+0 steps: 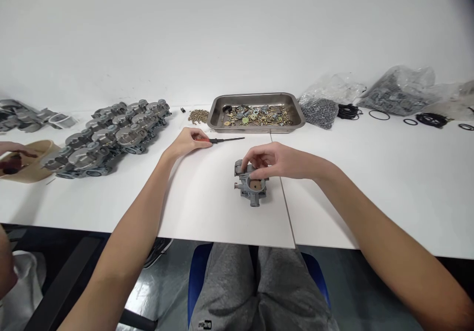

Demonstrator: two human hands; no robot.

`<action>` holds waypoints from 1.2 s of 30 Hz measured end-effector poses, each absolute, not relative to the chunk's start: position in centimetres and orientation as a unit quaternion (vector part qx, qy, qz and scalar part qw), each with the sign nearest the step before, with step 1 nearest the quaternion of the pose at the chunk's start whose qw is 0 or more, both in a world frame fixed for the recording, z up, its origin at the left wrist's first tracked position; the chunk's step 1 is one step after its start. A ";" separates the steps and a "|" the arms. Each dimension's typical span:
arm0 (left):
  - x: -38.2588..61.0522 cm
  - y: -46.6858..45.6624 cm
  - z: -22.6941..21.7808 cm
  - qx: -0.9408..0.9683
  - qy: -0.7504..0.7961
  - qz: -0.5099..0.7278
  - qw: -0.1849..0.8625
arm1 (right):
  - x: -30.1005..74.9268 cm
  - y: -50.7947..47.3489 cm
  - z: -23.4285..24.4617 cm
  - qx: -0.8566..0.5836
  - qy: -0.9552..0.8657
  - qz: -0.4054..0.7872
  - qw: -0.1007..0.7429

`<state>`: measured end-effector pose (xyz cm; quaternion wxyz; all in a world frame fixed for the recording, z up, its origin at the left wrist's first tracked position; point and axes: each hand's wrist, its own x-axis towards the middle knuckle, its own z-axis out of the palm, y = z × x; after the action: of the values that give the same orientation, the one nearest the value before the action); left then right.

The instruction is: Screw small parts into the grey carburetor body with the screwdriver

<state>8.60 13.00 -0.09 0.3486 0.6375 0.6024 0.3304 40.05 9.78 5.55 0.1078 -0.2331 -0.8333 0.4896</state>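
Observation:
My left hand (191,142) is closed around the red handle of a screwdriver (227,139), whose dark shaft lies low over the table, pointing right. On the white table before me sits a grey metal carburetor (253,195) with a brown plate in its round opening. Curled over its upper right part, my right hand (269,161) grips it between thumb and fingers. Those fingers hide some of the carburetor's top.
A metal tray (255,129) of small brass parts stands at the back, beside a pile of brass pieces (199,116). Several carburetors (89,156) stand at left, near a co-worker's hand over a tan bowl (44,161). Bagged parts (321,113) and black rings (431,119) lie at right.

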 end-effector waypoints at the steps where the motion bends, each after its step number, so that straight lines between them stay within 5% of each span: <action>1: 8.5 13.0 0.0 0.628 0.594 0.358 0.353 | 40.3 10.0 5.6 -0.235 -0.840 0.477 0.112; 8: 8.8 12.9 1.0 0.536 0.457 0.587 0.399 | 41.1 10.9 5.2 -0.166 -0.882 0.439 0.048; 13: 9.7 11.8 5.2 0.548 0.402 0.653 0.333 | 40.0 10.0 4.5 -0.117 -0.883 0.454 0.017; 22: 16.7 7.8 16.6 0.714 0.261 0.605 0.237 | 39.5 9.5 3.7 -0.114 -0.891 0.438 0.039; 36: 20.2 7.4 13.4 0.720 0.282 0.497 0.394 | 39.4 9.5 3.3 -0.121 -0.878 0.459 0.056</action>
<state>20.15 7.44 13.36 0.3942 0.7195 0.2824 0.4971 39.39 9.50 3.35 0.0564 -0.1208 -0.8784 0.4590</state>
